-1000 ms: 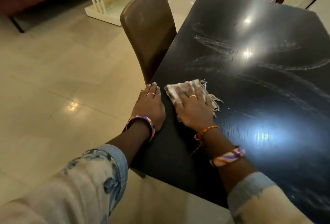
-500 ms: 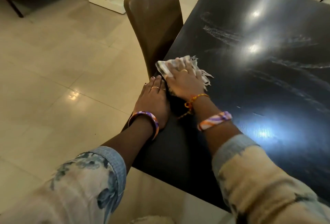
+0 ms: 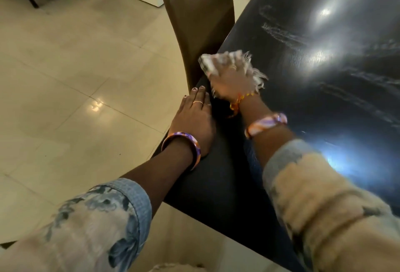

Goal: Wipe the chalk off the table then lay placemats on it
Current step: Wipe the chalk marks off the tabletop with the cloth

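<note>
While the right hand [image 3: 231, 81] pressed a pale fringed cloth [image 3: 218, 61] flat against the dark surface [image 3: 324, 120] near its left edge, at centre frame, both were blurred, and its fingers lay over the cloth too smeared to tell whether spread or together. The cloth showed beyond the fingertips and its fringe stuck out to the right of the hand. The left hand [image 3: 192, 120] lay palm down just below and left of it, on the edge of the surface near the corner, its fingers [image 3: 198, 98] straight and pressed together, a ring on one. A bangle [image 3: 184, 141] sat on the left wrist; a beaded cord [image 3: 240, 100] and a second bangle [image 3: 266, 124] sat on the right wrist. Chalk streaks [image 3: 281, 33] ran across the surface in the upper right of the frame, well beyond the cloth, among bright glares of lamp light. A brown chair [image 3: 199, 18] stood pushed against the left edge of the surface, just above the cloth. Pale floor tiles [image 3: 75, 76] filled the left of the frame.
</note>
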